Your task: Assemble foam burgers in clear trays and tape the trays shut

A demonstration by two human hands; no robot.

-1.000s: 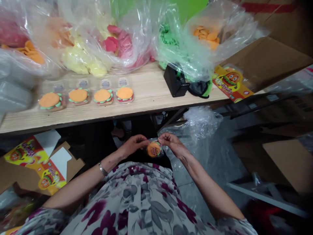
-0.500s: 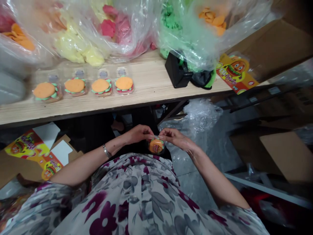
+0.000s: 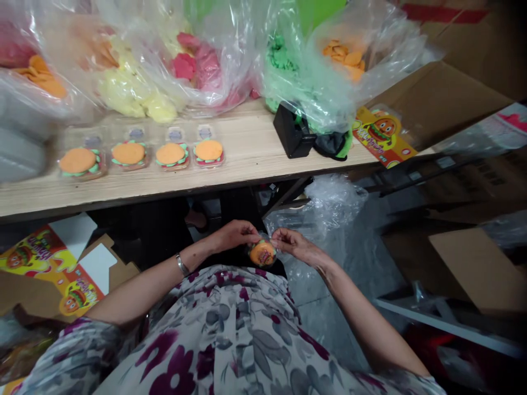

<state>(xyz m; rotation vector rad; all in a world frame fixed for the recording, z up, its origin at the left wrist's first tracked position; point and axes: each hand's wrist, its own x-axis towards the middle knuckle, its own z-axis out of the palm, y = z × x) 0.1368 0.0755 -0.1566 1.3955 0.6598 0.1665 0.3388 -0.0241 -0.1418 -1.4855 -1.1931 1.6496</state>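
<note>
Over my lap, a small clear pack with an orange burger-shaped piece (image 3: 262,253) hangs between my two hands. My left hand (image 3: 237,235) pinches its upper left edge, fingers closed. On its upper right edge, the fingers of my right hand (image 3: 291,242) are closed too. Several open clear boxes stand in a row on the wooden table (image 3: 247,170), each holding a layered burger; the rightmost burger (image 3: 209,152) has an orange top over green and red layers.
Clear bags of yellow pieces (image 3: 132,93) and green pieces (image 3: 288,60) line the table's back. A black tape dispenser (image 3: 293,131) sits near its front edge. Printed cartons (image 3: 49,258) lie at lower left; a cardboard box (image 3: 481,263) is at right.
The pack has turned slightly between my hands, and my right hand has shifted from its top to its right side. The whole view has moved a little.
</note>
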